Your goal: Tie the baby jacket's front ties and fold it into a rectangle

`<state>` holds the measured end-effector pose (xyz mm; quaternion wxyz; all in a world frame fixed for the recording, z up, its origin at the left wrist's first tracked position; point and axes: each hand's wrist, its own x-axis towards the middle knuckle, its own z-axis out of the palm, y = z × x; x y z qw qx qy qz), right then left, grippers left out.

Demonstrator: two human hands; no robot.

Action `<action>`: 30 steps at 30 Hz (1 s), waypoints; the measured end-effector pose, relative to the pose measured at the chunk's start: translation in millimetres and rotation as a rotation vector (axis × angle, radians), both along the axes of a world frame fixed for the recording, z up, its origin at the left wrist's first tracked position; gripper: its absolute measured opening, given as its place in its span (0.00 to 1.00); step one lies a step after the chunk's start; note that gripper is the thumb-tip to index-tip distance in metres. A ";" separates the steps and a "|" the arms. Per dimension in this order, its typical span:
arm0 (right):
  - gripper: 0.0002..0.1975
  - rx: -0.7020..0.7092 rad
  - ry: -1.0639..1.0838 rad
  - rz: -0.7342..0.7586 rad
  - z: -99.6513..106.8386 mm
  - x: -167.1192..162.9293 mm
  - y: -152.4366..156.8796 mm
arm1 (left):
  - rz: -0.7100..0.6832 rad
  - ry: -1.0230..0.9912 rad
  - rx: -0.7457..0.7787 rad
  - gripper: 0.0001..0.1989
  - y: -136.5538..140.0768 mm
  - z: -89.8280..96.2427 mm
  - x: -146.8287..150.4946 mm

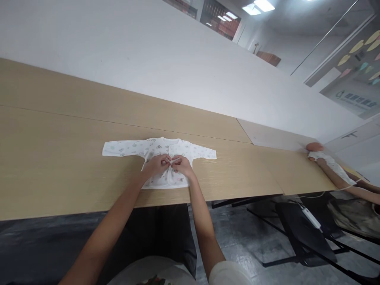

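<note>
A white long-sleeved baby shirt (154,148) with small printed figures lies spread on the wooden table, its sleeves stretched out to both sides. Over the middle of its front, my left hand (156,164) is closed, thumb and fingers pinching the white fabric near the front opening. Close beside it, my right hand (183,166) pinches the fabric from the other side. The fingertips of both hands nearly meet, and the cloth between them is gathered. Whether a tie or a fastener sits in the pinch is too small to tell.
The long table (68,166) runs along a white wall (124,51). At the far right, another person's arm (332,174) reaches to a doll (315,147) in white clothing on the table. Below stand a black folding chair (303,231) and a white power strip (311,217) with a cable.
</note>
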<state>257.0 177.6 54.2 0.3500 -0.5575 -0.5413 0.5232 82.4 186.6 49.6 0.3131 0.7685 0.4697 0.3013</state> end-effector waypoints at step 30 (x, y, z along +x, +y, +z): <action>0.09 0.149 -0.252 0.159 -8.0 7.3 1.8 | 0.062 0.323 0.157 0.23 10.7 -25.0 -5.1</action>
